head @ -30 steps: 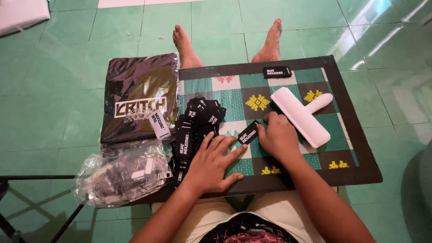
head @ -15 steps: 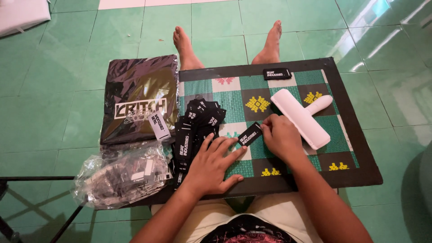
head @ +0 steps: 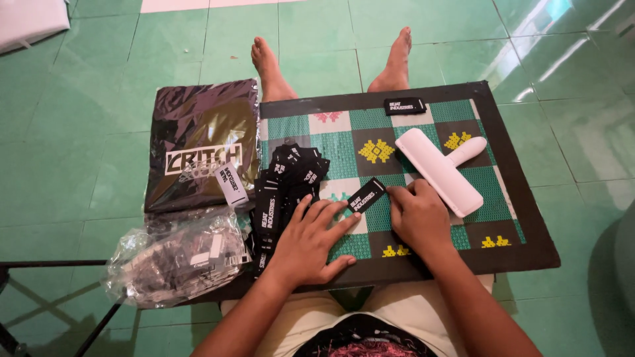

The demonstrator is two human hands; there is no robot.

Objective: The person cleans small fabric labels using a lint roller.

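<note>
The left hand (head: pixel 311 241) lies open and flat by the label pile (head: pixel 281 188), while the right hand (head: pixel 418 218) pinches one black label (head: pixel 366 195) on the desk (head: pixel 522 205).

head view | looks steeply down | near | patterned board (head: pixel 509 198) on lap, green floor around

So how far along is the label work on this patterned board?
One black label lies apart at the board's far edge, seemingly dealt with. In hand: the right hand fingers a single black label, while the left hand rests flat beside the pile. Left: a large heap of black labels, so most remains. The white roller tool lies unused.
</note>
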